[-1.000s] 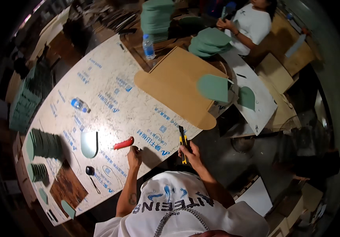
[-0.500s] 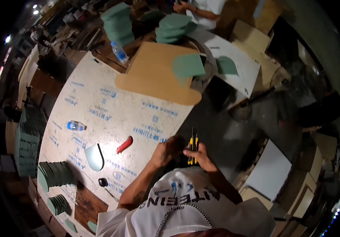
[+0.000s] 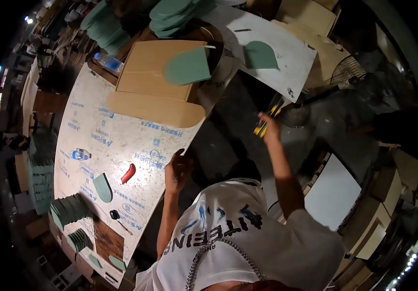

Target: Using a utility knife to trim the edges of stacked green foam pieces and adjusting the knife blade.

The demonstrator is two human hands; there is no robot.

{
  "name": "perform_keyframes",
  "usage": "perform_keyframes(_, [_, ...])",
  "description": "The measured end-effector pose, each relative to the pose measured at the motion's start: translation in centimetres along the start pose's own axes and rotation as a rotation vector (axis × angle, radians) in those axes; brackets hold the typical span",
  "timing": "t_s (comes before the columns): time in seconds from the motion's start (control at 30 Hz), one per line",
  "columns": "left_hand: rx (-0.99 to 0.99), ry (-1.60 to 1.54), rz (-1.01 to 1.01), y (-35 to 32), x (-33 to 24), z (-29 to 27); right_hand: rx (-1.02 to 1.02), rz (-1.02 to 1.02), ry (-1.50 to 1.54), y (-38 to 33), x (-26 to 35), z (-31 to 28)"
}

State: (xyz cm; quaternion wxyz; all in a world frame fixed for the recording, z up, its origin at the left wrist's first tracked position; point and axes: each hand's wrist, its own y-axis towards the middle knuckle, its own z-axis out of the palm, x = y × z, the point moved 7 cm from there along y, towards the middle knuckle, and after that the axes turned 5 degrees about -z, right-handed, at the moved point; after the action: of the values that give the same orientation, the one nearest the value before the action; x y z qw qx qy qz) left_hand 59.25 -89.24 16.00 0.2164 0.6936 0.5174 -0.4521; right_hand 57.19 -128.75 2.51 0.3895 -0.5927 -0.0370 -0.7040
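A person in a white printed T-shirt (image 3: 218, 220) works beside a white, blue-printed tabletop (image 3: 141, 145). The right hand (image 3: 270, 127) is closed around a slim yellow-and-black hand tool (image 3: 275, 111), held over the dark floor, off the tabletop's right edge. The left hand (image 3: 177, 170) is at that edge, its fingers loosely curled; whether it grips anything cannot be told.

On the tabletop, left of this hand, lies a red-handled tool (image 3: 128, 173), with a grey-green arched panel (image 3: 103, 187) near it. Further left are a clear plastic bottle with a blue label (image 3: 81, 154) and a row of grey-green panels (image 3: 69, 210). At the far end, a flat brown cardboard box (image 3: 143, 72) carries another green round-ended panel (image 3: 187, 66).
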Motion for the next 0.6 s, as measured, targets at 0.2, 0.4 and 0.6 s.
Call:
perform_keyframes(0.2, [-0.124,0.007,-0.348,-0.9,-4.3,5.2,-0.210,0.014,0.176,18.1,2.1,-4.0])
perform_keyframes(0.4, [-0.176,-0.024,-0.458,-4.3,-4.2,8.4,-0.190,-0.013,0.100,14.9,-2.0,-4.3])
perform_keyframes(0.6, [-0.315,0.057,-0.618,-9.5,-5.6,7.9,0.474,0.447,-0.066,-5.1,-3.8,2.0])
